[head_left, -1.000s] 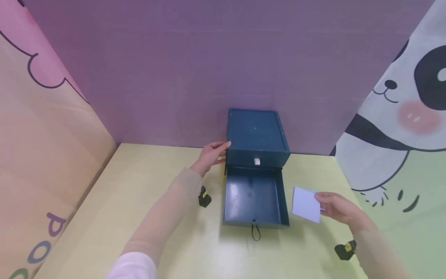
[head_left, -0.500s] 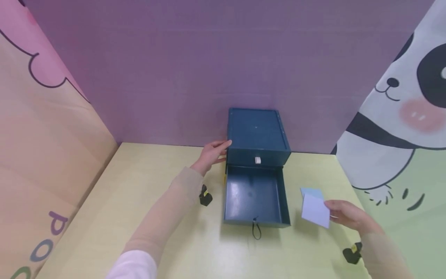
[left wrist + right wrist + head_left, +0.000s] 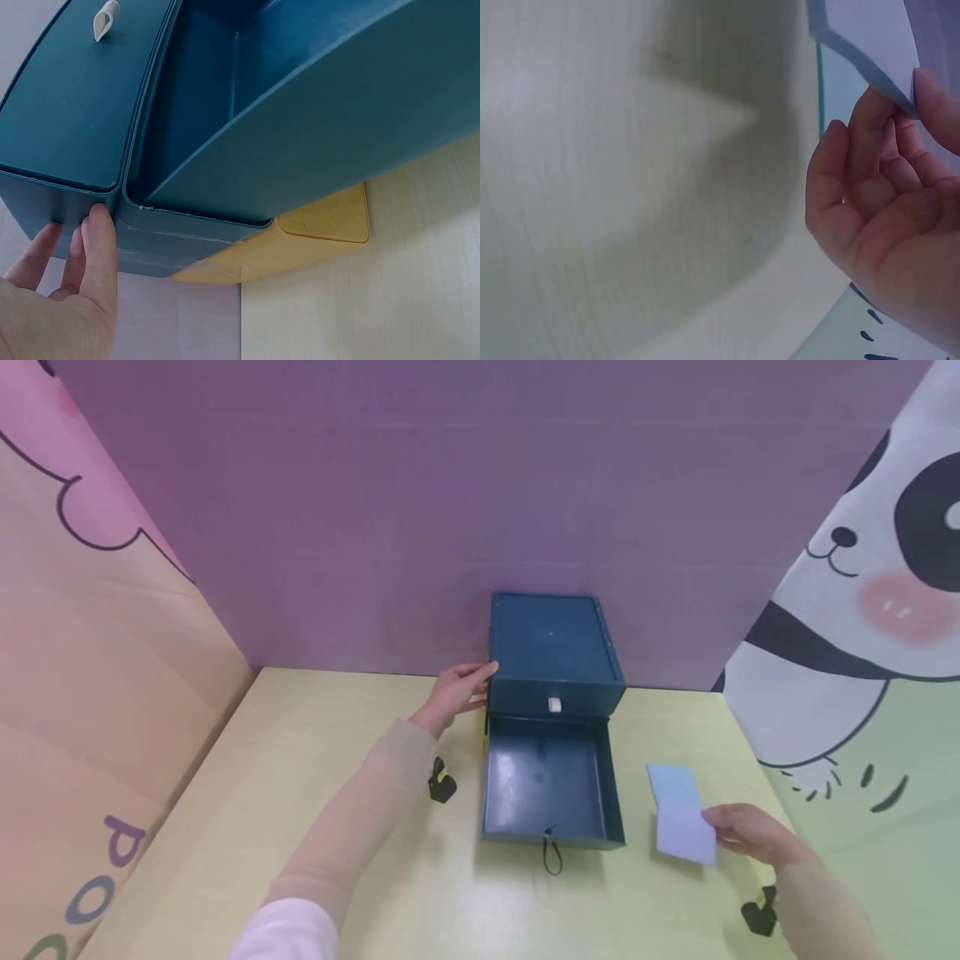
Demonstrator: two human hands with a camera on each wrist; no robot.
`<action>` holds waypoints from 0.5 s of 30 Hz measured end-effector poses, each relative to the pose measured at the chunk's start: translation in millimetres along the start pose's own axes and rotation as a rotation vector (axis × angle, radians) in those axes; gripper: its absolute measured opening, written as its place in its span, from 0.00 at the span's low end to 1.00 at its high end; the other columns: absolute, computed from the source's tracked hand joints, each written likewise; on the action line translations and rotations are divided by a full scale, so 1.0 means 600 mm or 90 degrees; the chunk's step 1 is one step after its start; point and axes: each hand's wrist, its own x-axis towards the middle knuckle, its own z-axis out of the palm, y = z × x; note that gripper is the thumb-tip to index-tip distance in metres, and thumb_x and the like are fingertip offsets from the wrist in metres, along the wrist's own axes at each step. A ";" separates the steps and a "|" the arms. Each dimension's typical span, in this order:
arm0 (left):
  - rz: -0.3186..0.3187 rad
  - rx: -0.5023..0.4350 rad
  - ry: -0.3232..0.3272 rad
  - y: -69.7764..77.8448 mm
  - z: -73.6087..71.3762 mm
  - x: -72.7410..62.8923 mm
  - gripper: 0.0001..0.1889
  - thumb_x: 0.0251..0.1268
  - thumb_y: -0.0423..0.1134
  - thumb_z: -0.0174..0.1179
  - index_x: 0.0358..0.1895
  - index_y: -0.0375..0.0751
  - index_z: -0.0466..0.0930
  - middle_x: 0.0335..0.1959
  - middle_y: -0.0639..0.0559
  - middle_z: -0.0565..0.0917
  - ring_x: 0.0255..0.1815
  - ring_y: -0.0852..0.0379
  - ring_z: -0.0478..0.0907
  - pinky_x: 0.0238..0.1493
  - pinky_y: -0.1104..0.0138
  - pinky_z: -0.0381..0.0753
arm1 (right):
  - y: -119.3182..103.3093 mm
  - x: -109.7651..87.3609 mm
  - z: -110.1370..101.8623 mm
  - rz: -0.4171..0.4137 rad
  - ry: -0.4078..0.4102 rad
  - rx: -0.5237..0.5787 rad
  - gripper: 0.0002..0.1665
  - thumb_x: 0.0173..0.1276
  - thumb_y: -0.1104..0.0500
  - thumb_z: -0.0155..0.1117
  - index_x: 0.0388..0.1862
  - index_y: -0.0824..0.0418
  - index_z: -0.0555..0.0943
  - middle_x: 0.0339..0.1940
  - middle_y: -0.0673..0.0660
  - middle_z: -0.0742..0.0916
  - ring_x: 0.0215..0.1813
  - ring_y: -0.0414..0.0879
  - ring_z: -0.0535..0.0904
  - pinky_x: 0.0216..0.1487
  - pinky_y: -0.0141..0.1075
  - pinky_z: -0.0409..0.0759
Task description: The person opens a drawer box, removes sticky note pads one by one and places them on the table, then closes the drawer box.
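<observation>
A dark blue drawer unit stands against the back wall, its middle drawer pulled out and bare inside. My left hand rests on the unit's left side; the left wrist view shows its fingers extended against the blue wall near the front corner. To the right, my right hand pinches a pale lilac notepad at its right edge between thumb and fingers. In the right wrist view the notepad shows a thick edge. A light blue paper square lies behind it, partly covered.
The upper drawer is closed and has a white pull tab. Below the pulled-out drawer sits a yellow drawer. A black loop hangs from the open drawer's front. Printed cloth walls border the table.
My right hand has moved right and toward the front with the lilac notepad, uncovering more of the light blue square. My left hand stays on the drawer unit.
</observation>
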 end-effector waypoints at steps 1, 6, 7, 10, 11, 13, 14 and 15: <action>0.000 -0.001 0.000 0.000 0.000 0.000 0.29 0.62 0.51 0.61 0.63 0.39 0.72 0.62 0.44 0.75 0.57 0.46 0.75 0.57 0.56 0.79 | 0.003 0.002 0.001 0.006 0.012 -0.008 0.20 0.73 0.61 0.50 0.49 0.80 0.73 0.41 0.50 0.84 0.44 0.37 0.78 0.60 0.54 0.74; -0.007 -0.005 0.000 -0.003 0.000 0.002 0.29 0.62 0.51 0.62 0.63 0.39 0.72 0.62 0.44 0.75 0.57 0.47 0.75 0.56 0.57 0.79 | 0.023 0.012 0.008 0.034 0.039 -0.028 0.18 0.71 0.62 0.52 0.46 0.80 0.73 0.37 0.50 0.84 0.41 0.39 0.80 0.55 0.48 0.79; -0.007 -0.006 0.000 -0.004 0.000 0.003 0.29 0.62 0.51 0.62 0.63 0.39 0.72 0.62 0.44 0.75 0.57 0.47 0.75 0.56 0.57 0.79 | 0.026 0.014 0.010 0.043 0.047 -0.024 0.17 0.71 0.62 0.53 0.44 0.79 0.74 0.36 0.49 0.84 0.40 0.39 0.80 0.53 0.46 0.81; -0.004 -0.009 -0.002 -0.006 0.000 0.004 0.29 0.62 0.51 0.62 0.63 0.39 0.72 0.62 0.44 0.75 0.57 0.46 0.75 0.56 0.57 0.80 | 0.033 0.018 0.012 0.042 0.048 -0.033 0.17 0.70 0.61 0.54 0.43 0.78 0.75 0.36 0.50 0.85 0.40 0.39 0.80 0.51 0.45 0.82; -0.004 -0.009 -0.001 -0.006 0.000 0.005 0.29 0.62 0.51 0.62 0.62 0.39 0.72 0.61 0.44 0.75 0.57 0.46 0.75 0.56 0.57 0.80 | 0.035 0.019 0.013 0.042 0.049 -0.035 0.17 0.70 0.61 0.54 0.43 0.78 0.75 0.36 0.50 0.85 0.40 0.39 0.80 0.51 0.45 0.82; -0.003 -0.011 0.000 -0.006 0.000 0.005 0.29 0.62 0.50 0.62 0.62 0.38 0.72 0.61 0.43 0.75 0.57 0.46 0.75 0.56 0.57 0.80 | 0.038 0.022 0.015 0.047 0.061 -0.038 0.16 0.70 0.61 0.55 0.42 0.77 0.76 0.35 0.50 0.85 0.39 0.38 0.80 0.49 0.42 0.83; -0.005 -0.011 0.000 -0.006 0.000 0.005 0.29 0.62 0.50 0.62 0.62 0.38 0.72 0.61 0.43 0.75 0.57 0.46 0.75 0.56 0.57 0.80 | 0.040 0.023 0.015 0.041 0.059 -0.044 0.16 0.70 0.61 0.55 0.42 0.78 0.76 0.35 0.50 0.85 0.38 0.38 0.80 0.48 0.42 0.83; -0.006 -0.010 0.001 -0.006 0.000 0.005 0.29 0.62 0.50 0.62 0.62 0.38 0.72 0.61 0.44 0.75 0.57 0.46 0.75 0.56 0.57 0.80 | 0.041 0.024 0.016 0.042 0.066 -0.048 0.16 0.70 0.61 0.55 0.41 0.77 0.76 0.34 0.49 0.85 0.37 0.38 0.79 0.47 0.40 0.83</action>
